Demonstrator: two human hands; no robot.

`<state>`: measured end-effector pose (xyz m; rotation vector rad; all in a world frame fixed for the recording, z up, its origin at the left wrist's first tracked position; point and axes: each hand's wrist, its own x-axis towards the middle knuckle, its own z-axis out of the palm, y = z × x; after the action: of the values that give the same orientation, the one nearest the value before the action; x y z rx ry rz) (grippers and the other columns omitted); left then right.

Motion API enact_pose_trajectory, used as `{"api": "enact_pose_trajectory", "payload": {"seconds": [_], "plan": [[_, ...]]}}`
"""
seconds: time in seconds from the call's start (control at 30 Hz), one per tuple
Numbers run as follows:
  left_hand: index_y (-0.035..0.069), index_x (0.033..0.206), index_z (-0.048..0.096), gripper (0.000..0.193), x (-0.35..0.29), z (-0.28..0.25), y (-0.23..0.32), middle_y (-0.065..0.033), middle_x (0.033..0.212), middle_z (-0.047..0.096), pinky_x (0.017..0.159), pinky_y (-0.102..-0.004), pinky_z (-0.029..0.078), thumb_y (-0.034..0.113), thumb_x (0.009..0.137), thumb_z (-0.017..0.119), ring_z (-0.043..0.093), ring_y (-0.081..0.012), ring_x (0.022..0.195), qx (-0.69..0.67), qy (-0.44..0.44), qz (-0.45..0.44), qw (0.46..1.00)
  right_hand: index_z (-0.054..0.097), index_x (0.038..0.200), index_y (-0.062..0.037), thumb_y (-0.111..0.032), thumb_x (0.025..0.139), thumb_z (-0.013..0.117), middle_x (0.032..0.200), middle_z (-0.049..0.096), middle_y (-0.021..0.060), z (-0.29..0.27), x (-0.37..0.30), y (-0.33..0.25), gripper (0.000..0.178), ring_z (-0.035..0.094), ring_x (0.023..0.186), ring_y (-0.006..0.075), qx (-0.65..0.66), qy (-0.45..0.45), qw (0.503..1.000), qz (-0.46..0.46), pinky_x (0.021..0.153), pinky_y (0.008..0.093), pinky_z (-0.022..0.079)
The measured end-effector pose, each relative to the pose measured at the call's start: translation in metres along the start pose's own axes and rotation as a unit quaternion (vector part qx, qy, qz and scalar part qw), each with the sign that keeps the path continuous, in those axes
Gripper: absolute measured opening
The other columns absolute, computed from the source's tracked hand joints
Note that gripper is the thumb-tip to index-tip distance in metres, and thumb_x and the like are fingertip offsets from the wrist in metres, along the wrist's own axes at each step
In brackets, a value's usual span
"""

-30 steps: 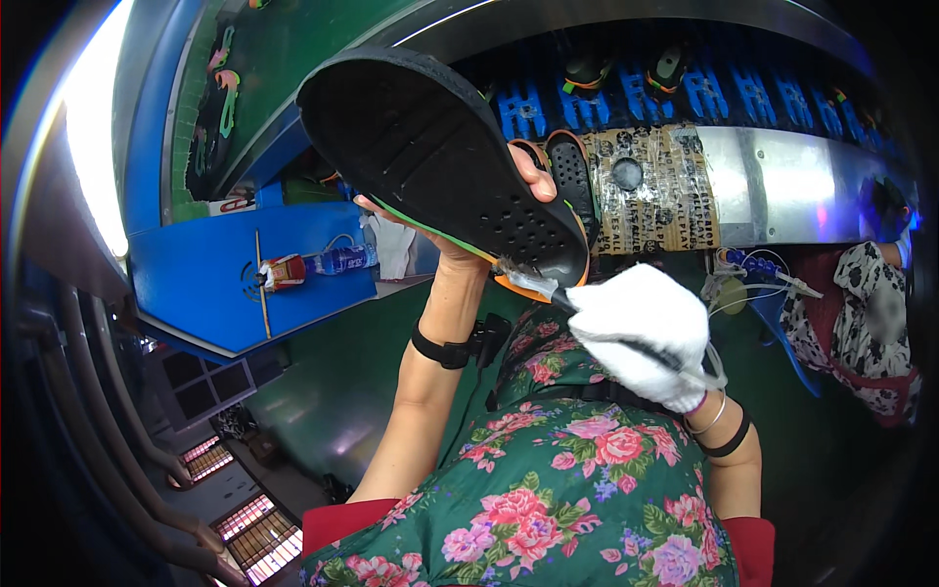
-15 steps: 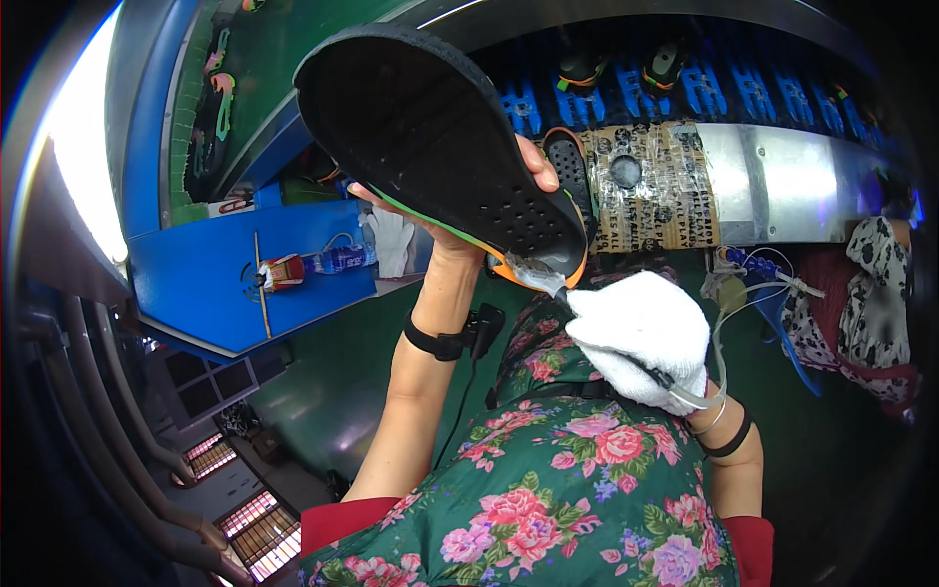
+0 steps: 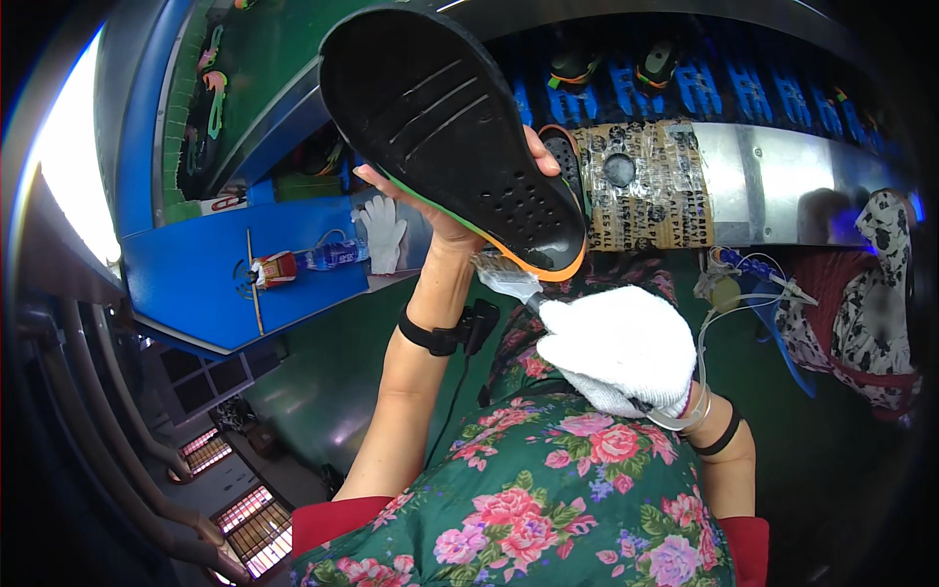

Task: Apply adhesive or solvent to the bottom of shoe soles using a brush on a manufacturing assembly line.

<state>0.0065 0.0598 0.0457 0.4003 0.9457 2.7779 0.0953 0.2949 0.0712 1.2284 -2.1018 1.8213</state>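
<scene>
My bare left hand (image 3: 450, 208) grips a large black shoe sole (image 3: 430, 108) from beneath, its thumb and fingers showing along both edges. The sole's heel end points toward me. Its inner face carries small holes and a few raised lines, and its side is trimmed orange and green. In a white knit glove, my right hand (image 3: 621, 347) is closed around a brush (image 3: 514, 281) fed by a clear tube. The bristles are just below the sole's orange heel edge; I cannot tell if they touch it. A second dark sole (image 3: 560, 157) with holes lies behind the first.
A metal ledge (image 3: 768, 186), partly covered with taped brown cardboard (image 3: 675, 210), runs across the far side. Behind it are blue racks (image 3: 699, 88) holding shoe parts. On a blue table (image 3: 191, 284) at left lie a bottle (image 3: 335, 256) and a white glove (image 3: 383, 233). Patterned cloth (image 3: 885, 284) hangs at right.
The brush has moved left off the heel's inside to just below its edge. The sole has shifted slightly right and tilted, so its inner lines now show.
</scene>
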Motion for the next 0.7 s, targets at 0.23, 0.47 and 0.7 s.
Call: {"api": "enact_pose_trajectory", "payload": {"seconds": [0.23, 0.47, 0.7], "plan": [[-0.009, 0.126, 0.055, 0.144, 0.002, 0.001, 0.001, -0.0289, 0.103, 0.066, 0.078, -0.0496, 0.061, 0.112, 0.055, 0.028, 0.070, -0.0386, 0.090, -0.038, 0.017, 0.008, 0.999, 0.079, 0.114, -0.0149, -0.005, 0.077, 0.082, 0.106, 0.078, 0.0078, 0.002, 0.007, -0.001, 0.039, 0.073, 0.089, 0.0240, -0.065, 0.052, 0.996, 0.018, 0.075, 0.0352, 0.058], [-0.008, 0.122, 0.058, 0.134, 0.000, -0.012, 0.008, -0.0257, 0.105, 0.065, 0.081, -0.0489, 0.060, 0.109, 0.060, 0.035, 0.067, -0.0364, 0.095, -0.005, 0.010, 0.010, 1.000, 0.078, 0.097, -0.0092, 0.002, 0.074, 0.083, 0.100, 0.078, 0.0133, -0.001, 0.018, -0.007, 0.026, 0.073, 0.083, 0.0272, 0.013, 0.093, 0.992, 0.080, 0.074, 0.0368, 0.057], [-0.008, 0.116, 0.059, 0.121, 0.000, -0.014, 0.008, -0.0206, 0.105, 0.065, 0.086, -0.0456, 0.058, 0.101, 0.067, 0.049, 0.065, -0.0329, 0.101, -0.006, -0.029, -0.005, 1.000, 0.080, 0.102, -0.0091, -0.001, 0.073, 0.084, 0.100, 0.079, 0.0106, -0.001, 0.008, -0.001, 0.030, 0.074, 0.083, 0.0243, -0.034, 0.107, 0.991, 0.071, 0.072, 0.0338, 0.057]]}}
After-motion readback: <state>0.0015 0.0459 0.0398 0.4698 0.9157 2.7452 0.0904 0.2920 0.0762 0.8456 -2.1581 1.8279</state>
